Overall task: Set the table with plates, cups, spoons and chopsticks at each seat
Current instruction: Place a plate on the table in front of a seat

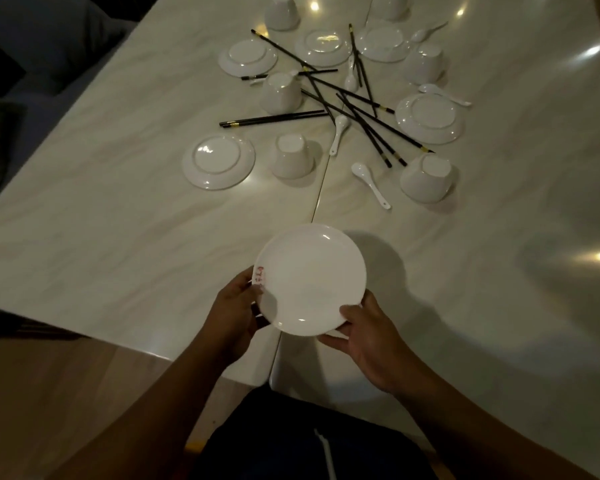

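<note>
Both hands hold one white plate (pixel 311 279) right side up above the near edge of the table (pixel 118 216). The left hand (pixel 234 315) grips the plate's left rim, thumb on top beside a small red mark (pixel 259 274) on the rim, fingers under it. The right hand (pixel 368 336) clasps the near right rim, thumb over the edge and fingers below. The plate casts a shadow on the table to its right.

Beyond the held plate lies the rest of the ware, loosely heaped. An upturned plate (pixel 218 161) lies beyond and to the left, with an upturned cup (pixel 292 155) just beside it on the right. Beyond and to the right of the held plate lies a white spoon (pixel 370 184), and next to that another upturned cup (pixel 426 177). Farther off, black chopsticks (pixel 347 105) with gold bands lie crossed in a tangle, some touching a spoon (pixel 338 133) and a third cup (pixel 280 92). More upturned plates, cups and spoons ring the tangle at the far end. A seam (pixel 321 188) runs down the table toward the held plate.
</note>
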`<action>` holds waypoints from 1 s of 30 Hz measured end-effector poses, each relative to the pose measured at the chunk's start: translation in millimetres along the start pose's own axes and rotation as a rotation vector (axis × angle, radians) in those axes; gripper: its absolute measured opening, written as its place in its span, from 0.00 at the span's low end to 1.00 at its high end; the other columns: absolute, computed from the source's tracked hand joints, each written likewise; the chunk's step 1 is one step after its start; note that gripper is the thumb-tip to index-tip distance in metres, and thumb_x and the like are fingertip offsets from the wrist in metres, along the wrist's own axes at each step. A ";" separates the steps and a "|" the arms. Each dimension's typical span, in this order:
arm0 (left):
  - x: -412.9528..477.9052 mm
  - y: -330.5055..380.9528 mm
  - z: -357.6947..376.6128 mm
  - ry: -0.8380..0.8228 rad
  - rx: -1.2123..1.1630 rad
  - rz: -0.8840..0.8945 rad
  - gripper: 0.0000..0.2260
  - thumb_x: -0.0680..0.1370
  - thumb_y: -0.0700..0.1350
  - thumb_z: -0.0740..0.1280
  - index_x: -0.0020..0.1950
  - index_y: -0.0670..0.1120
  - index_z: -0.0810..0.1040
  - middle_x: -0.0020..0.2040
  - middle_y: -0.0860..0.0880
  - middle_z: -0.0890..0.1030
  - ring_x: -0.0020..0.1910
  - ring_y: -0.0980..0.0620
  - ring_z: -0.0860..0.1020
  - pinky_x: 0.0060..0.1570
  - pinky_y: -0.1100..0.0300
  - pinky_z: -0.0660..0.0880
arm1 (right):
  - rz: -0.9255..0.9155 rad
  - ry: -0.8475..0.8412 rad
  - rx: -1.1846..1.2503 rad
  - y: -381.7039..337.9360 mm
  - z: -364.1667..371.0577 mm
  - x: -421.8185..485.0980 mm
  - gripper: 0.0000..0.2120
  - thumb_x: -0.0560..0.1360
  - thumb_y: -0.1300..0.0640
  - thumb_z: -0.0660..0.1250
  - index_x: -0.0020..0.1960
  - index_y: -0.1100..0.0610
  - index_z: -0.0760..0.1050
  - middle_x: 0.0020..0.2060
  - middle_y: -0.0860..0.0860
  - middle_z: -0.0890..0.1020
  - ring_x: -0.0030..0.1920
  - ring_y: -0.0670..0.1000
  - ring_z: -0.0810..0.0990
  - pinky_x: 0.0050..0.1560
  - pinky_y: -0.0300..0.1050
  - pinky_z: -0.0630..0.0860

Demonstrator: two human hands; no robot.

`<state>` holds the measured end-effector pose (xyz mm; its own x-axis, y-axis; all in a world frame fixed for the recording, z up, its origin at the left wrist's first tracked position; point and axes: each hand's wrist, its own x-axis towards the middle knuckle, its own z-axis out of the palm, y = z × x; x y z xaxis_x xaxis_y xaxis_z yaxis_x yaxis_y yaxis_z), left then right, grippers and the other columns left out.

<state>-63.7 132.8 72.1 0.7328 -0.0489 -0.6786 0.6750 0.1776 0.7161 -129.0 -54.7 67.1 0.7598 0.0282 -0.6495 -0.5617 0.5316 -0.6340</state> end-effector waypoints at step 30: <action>74.2 6.6 -43.5 -0.181 0.764 -0.021 0.08 0.80 0.42 0.59 0.57 0.50 0.74 0.50 0.47 0.78 0.50 0.42 0.78 0.47 0.41 0.80 | -0.068 0.384 -0.640 33.7 5.3 57.6 0.10 0.79 0.55 0.58 0.49 0.56 0.77 0.43 0.55 0.80 0.46 0.55 0.81 0.43 0.49 0.81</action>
<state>-8.7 173.1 19.4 0.6773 -0.2160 -0.7033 0.5123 -0.5476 0.6615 -102.4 -30.7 10.6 0.6977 -0.3468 -0.6269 -0.6875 -0.0780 -0.7220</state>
